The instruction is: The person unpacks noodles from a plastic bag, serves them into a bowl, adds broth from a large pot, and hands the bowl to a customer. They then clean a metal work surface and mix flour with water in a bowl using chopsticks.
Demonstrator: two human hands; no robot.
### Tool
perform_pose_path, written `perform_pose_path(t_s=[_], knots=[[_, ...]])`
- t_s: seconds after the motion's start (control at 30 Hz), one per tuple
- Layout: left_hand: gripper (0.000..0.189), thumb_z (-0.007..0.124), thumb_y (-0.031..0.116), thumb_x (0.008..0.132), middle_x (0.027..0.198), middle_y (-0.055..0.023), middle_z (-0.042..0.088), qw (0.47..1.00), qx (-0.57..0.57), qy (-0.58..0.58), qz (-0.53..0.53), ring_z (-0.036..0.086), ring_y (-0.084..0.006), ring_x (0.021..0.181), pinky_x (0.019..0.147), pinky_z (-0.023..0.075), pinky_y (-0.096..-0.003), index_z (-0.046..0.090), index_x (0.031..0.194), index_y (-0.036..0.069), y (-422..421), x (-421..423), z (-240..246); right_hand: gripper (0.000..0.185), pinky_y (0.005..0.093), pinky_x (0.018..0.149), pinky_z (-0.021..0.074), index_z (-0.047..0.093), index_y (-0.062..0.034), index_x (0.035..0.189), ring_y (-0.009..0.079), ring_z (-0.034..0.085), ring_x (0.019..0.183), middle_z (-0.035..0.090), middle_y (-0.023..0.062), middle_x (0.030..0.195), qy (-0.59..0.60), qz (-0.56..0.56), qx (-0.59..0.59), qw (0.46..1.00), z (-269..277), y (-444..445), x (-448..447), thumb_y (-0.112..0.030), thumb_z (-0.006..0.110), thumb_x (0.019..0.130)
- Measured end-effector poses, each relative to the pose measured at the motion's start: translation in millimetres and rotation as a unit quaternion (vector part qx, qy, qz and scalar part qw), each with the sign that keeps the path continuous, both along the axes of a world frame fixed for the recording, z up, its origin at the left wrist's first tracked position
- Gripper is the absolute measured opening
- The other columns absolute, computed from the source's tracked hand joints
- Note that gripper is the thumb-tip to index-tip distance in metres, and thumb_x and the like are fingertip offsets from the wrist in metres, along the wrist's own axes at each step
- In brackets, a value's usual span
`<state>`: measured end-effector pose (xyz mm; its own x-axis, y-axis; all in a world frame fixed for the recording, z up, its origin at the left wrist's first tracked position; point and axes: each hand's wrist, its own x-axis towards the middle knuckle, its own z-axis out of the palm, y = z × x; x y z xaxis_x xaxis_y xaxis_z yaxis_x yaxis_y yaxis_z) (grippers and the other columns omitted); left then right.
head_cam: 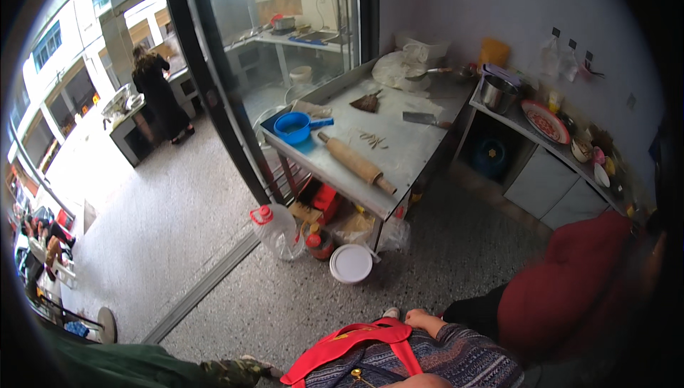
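Note:
My right hand [421,319] is low in the view, its fingers bent beside the edge of a red apron [347,334] over my patterned knitted top [470,358]; whether it grips anything is unclear. My left hand is out of view. Beyond me stands a metal-topped table [342,102]. On it lie a wooden rolling pin [355,159], thin strips of dough [372,139], a blue plastic dipper [293,127], a flat scraper or cleaver [422,118] and a small brown brush [366,101]. A white plastic-covered bundle [398,70] rests at the back.
A large clear bottle [278,233], a red-capped bottle [319,243] and a white lidded bucket [351,263] stand before the table. A person in dark red [561,286] is at right, green clothing [123,369] at left. A counter [561,155] holds a steel pot [498,93].

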<state>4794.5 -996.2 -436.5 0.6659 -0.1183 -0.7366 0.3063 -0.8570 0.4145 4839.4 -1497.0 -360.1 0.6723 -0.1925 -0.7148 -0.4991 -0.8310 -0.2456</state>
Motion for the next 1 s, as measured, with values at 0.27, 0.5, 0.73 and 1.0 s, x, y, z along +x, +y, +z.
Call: perform_pose_path(t_s=[0.27,0.5,0.73,1.0], knots=[[0.026,0.05,0.023,0.082,0.084,-0.0215,0.058,0.975,0.019,-0.132,-0.175,0.058,-0.0421,0.078,0.07,0.0458,-0.0502,0.059,0.095,0.002,-136.7,123.7,55.6,0.021,0.041,0.078,0.049,0.067,-0.0164,0.087,0.03,0.062,0.09,0.066,0.0101,0.093,-0.16,-0.103,0.036,0.981,62.1,-121.5,42.2,-0.026,0.053,0.075],[0.026,0.044,0.011,0.083,0.084,-0.0251,0.061,0.902,-0.199,-0.378,-0.061,0.059,-0.0413,0.083,0.074,0.0467,-0.0466,0.059,0.102,0.002,-365.2,302.4,192.0,0.024,0.039,0.079,0.0494,0.067,-0.0159,0.092,0.0296,0.062,0.089,0.066,0.0118,0.093,-0.185,-0.217,0.092,0.954,81.3,-168.8,43.4,-0.029,0.056,0.075],[0.06,0.041,0.002,0.077,0.088,-0.0165,0.066,0.902,-0.354,-0.215,-0.121,0.064,-0.0288,0.078,0.075,0.0496,-0.0363,0.032,0.136,0.008,-526.1,364.8,231.8,0.027,0.0386,0.08,0.0487,0.066,-0.0161,0.098,0.0284,0.062,0.091,0.066,0.0113,0.095,-0.176,-0.195,0.043,0.964,97.7,-278.1,107.8,-0.031,0.056,0.077],[0.043,0.05,0.009,0.081,0.09,-0.0137,0.066,0.904,-0.348,-0.249,-0.018,0.064,-0.0252,0.069,0.064,0.0505,-0.0345,0.045,0.124,0.004,-667.0,494.3,248.4,0.023,0.044,0.078,0.0483,0.066,-0.0145,0.092,0.0342,0.06,0.09,0.064,0.0148,0.095,-0.227,-0.046,-0.025,0.972,153.5,-432.7,285.3,-0.028,0.054,0.078]])
